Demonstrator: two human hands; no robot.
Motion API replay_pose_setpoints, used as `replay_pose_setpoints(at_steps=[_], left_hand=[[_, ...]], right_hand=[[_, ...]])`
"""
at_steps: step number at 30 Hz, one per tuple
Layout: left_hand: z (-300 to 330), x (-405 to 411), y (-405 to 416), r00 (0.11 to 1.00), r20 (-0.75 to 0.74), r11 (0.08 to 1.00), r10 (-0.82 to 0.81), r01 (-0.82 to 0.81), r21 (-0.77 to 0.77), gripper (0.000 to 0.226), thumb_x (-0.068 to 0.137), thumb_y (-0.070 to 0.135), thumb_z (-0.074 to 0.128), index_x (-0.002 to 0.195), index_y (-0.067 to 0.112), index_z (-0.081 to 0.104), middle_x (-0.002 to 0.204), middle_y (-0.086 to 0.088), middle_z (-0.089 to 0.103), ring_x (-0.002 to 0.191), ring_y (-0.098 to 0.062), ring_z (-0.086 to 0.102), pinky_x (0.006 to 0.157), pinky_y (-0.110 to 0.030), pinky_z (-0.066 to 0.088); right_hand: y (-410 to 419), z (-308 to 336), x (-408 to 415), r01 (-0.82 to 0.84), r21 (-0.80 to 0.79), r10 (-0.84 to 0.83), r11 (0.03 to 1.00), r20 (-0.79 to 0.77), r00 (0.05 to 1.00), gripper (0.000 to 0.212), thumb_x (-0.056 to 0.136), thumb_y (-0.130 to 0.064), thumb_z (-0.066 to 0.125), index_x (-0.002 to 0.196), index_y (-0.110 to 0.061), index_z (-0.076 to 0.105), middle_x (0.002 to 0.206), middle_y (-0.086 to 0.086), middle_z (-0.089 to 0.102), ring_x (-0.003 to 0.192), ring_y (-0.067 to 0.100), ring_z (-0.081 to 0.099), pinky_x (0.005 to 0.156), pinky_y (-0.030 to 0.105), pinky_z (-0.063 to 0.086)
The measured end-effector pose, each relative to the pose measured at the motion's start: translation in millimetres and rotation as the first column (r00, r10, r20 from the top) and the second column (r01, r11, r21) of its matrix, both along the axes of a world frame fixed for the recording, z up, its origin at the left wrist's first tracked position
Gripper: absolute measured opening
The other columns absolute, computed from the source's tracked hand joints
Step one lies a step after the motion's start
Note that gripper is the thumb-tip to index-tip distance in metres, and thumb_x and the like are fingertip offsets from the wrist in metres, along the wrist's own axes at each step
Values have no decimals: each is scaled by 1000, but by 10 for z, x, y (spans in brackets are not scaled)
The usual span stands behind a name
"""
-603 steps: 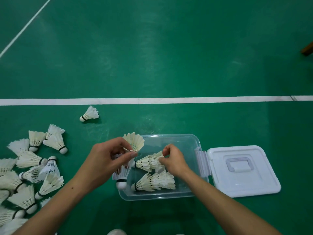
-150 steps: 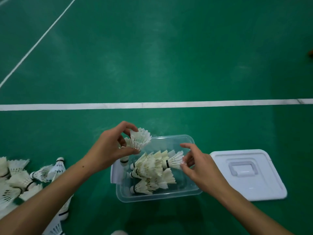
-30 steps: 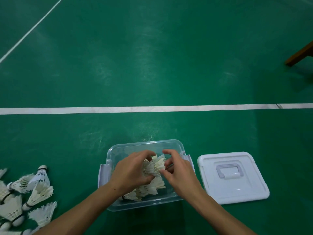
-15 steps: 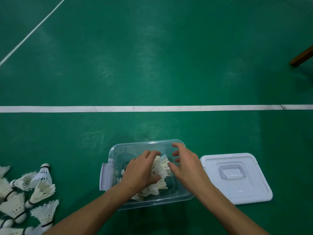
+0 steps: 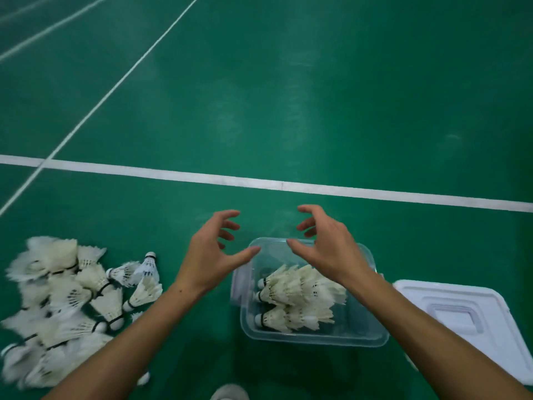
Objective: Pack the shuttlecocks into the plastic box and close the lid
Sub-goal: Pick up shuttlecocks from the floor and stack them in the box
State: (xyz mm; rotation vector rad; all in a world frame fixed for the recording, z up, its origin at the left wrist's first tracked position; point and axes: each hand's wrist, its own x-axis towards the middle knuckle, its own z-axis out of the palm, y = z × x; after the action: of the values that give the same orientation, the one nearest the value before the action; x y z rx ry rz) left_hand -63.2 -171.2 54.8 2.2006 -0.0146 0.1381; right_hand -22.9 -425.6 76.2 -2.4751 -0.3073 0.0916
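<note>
A clear plastic box sits on the green floor with several white shuttlecocks lying in rows inside it. Its white lid lies flat on the floor to the right, handle side up. A loose pile of shuttlecocks is spread on the floor at the left. My left hand hovers above the box's left far corner, fingers spread and loosely curved, holding nothing. My right hand hovers over the box's far side, also empty with relaxed fingers.
A white court line crosses the floor beyond the box, and a thinner line runs diagonally at the upper left. A pale rounded object shows at the bottom edge, cut off by the frame.
Both hands have lifted out of the box and let go of the shuttlecocks they were arranging. The view has swung left, bringing the floor pile into sight.
</note>
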Motion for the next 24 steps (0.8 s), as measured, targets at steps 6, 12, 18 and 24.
replay_pose_setpoints(at_steps=[6,12,18,24], left_hand=[[-126,-536,1038,977,-86,980,196,-193,42,71,72,44,93,133,34,57,110,11,68,95,-9,67,79,-41,60],[-246,-1011,1849,924,-159,937,348,-337,92,77,73,46,92,138,31,54,113,12,67,98,-7,67,81,-35,61],[-435,-1311,2284,891,-213,916,400,-381,126,79,73,37,94,140,33,53,115,12,66,103,-3,64,81,-29,57],[-671,-1298,2392,897,-223,915,381,-331,232,70,82,20,89,141,32,53,120,10,67,104,-7,67,85,-33,60]], right_hand=[[1044,-52,-8,-267,-75,268,961,0,964,72,89,-54,73,148,-30,39,119,-9,69,106,15,67,89,44,59],[1906,-199,-107,-412,-138,412,901,-30,911,69,91,-51,71,148,-29,39,122,-8,69,114,21,65,92,41,56],[2582,-434,-244,-525,-140,511,840,-122,851,66,93,-45,72,148,-26,40,123,-4,69,113,22,64,91,42,54],[3009,-821,-537,-484,-9,471,875,-209,857,69,91,-34,78,146,-23,39,116,3,69,100,22,66,88,45,59]])
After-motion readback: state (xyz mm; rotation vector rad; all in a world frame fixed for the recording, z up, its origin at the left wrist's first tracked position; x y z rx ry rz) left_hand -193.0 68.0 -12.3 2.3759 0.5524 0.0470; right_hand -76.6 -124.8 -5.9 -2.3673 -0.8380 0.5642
